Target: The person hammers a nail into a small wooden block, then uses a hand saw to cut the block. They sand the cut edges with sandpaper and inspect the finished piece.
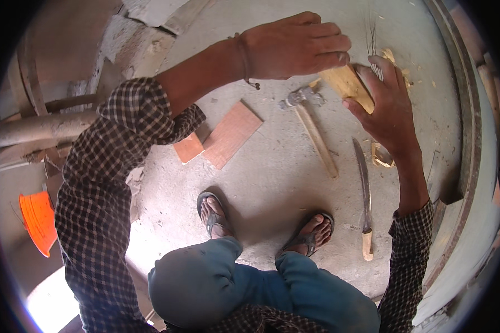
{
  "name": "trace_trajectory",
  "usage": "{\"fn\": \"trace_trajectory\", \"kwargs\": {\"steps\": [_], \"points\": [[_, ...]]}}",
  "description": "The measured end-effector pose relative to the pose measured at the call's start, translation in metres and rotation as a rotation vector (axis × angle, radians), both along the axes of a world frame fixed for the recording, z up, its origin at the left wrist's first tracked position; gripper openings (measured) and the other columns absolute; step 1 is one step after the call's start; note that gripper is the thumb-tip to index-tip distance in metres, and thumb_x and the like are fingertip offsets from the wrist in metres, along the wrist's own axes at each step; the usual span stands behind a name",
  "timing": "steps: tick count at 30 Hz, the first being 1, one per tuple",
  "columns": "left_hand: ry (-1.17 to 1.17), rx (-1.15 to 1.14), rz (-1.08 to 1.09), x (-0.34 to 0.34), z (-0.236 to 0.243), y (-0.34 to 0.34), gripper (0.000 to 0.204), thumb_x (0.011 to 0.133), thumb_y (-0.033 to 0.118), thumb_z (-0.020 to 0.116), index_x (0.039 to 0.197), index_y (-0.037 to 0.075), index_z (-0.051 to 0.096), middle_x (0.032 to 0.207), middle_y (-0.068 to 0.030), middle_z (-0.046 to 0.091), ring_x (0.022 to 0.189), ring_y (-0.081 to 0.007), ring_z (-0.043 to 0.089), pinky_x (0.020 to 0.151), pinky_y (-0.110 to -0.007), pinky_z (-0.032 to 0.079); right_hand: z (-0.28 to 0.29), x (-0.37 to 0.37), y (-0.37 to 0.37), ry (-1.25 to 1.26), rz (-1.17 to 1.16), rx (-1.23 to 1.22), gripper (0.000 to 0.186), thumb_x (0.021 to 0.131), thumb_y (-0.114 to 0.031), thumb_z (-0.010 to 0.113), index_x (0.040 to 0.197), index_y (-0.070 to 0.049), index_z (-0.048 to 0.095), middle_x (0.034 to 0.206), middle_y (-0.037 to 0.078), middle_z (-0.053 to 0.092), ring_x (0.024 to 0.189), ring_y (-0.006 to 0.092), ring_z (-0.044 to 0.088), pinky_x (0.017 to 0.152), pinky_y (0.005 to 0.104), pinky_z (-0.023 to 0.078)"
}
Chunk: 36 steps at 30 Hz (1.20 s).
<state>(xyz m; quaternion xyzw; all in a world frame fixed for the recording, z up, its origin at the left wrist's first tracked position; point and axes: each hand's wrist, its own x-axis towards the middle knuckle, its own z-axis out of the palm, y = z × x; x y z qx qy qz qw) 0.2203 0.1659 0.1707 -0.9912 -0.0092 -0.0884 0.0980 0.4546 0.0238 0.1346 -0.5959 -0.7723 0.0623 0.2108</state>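
Observation:
A yellowish wooden piece (345, 84) is held at the top right, between both hands. My left hand (291, 47) has its fingers curled over the piece's upper end, and my right hand (386, 108) grips it along the right side. Several thin wires (371, 33) rise beside my right fingers, near pale wood shavings (405, 77). Just left of the piece, a hammer (316, 139) with a wooden handle lies on the floor. Below my right hand lie a long blade (364, 188) with a wooden handle and a small looped yellowish scrap (382, 155).
Two reddish flat boards (233, 133) lie on the concrete floor (250, 200), left of the hammer. Beams and rubble (44, 127) line the left, with an orange container (37, 222) below them. A long rail (466, 133) runs along the right. My sandalled feet stand near the middle.

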Motion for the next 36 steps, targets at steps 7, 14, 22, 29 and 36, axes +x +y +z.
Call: {"fn": "trace_trajectory", "kwargs": {"steps": [7,14,22,29,36], "points": [[-0.316,0.25,0.278,-0.112,-0.041,-0.099,0.048,0.082,0.024,0.078,0.128,0.029,0.068,0.122,0.0116,0.061,0.122,-0.0112,0.055,0.114,-0.038,0.039,0.017,-0.097,-0.025,-0.285,0.164,-0.12,0.053,0.079,-0.033,0.084,0.116,0.0,0.064,0.13,0.016,0.056,0.122,0.0333,0.049,0.105,0.0486,0.036],[-0.534,-0.088,0.772,-0.182,-0.105,-0.203,0.065,0.083,0.027,0.078,0.143,0.02,0.053,0.14,-0.0084,0.049,0.134,-0.034,0.046,0.108,-0.054,0.04,-0.007,-0.096,-0.061,0.004,0.014,-0.594,0.048,0.087,-0.026,0.076,0.12,-0.002,0.051,0.096,0.022,0.065,0.097,0.0437,0.064,0.086,0.0497,0.05],[-0.301,-0.767,1.861,-0.295,-0.15,-0.203,0.082,0.083,0.033,0.081,0.143,-0.005,0.041,0.14,-0.0248,0.048,0.132,-0.0378,0.046,0.109,-0.049,0.04,-0.027,-0.094,-0.094,0.26,-0.216,-0.509,0.046,0.089,-0.024,0.077,0.115,-0.001,0.048,0.095,0.023,0.067,0.092,0.0405,0.07,0.079,0.0471,0.052],[-1.346,-1.139,1.629,-0.368,-0.155,-0.189,0.035,0.097,0.004,0.065,0.131,-0.005,0.065,0.113,-0.0126,0.074,0.096,-0.0165,0.07,0.088,-0.03,0.056,-0.038,-0.101,-0.098,0.334,-0.195,-0.49,0.047,0.089,-0.025,0.077,0.118,-0.001,0.049,0.098,0.021,0.068,0.093,0.0376,0.07,0.081,0.0451,0.052],[-1.326,-1.159,1.581,-0.394,-0.193,-0.115,0.034,0.096,0.008,0.067,0.129,-0.003,0.067,0.113,-0.0129,0.074,0.101,-0.0195,0.068,0.091,-0.033,0.054,-0.04,-0.116,-0.078,0.345,-0.114,-0.523,0.046,0.09,-0.022,0.073,0.124,-0.001,0.051,0.104,0.023,0.068,0.097,0.0429,0.068,0.085,0.0481,0.052]]}}
